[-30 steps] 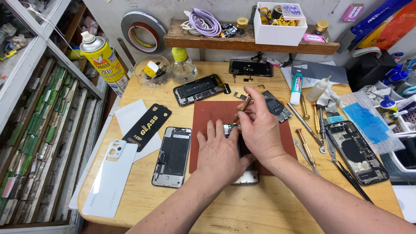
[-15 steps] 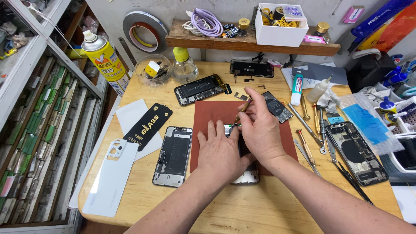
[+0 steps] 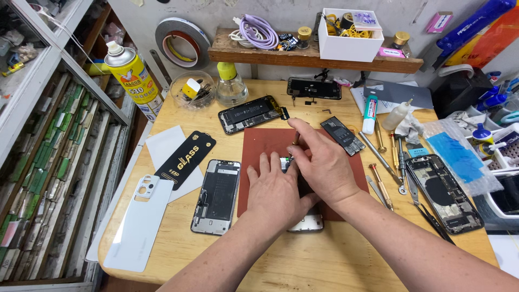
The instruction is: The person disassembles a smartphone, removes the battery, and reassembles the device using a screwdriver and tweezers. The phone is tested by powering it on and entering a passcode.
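phone (image 3: 306, 221) under both hands' fingers (image 3: 265, 165)

Hands covered most of the opened phone

The phone (image 3: 306, 220) on the red mat (image 3: 259, 162) lay almost wholly under the left hand (image 3: 278, 189) and right hand (image 3: 324, 167); only its lower end and a bit of circuitry showed. The tool's (image 3: 295, 139) tip was hidden behind the fingers. Both forearms ran off the bottom edge, and the grey tray (image 3: 500, 203) was cut off at right.
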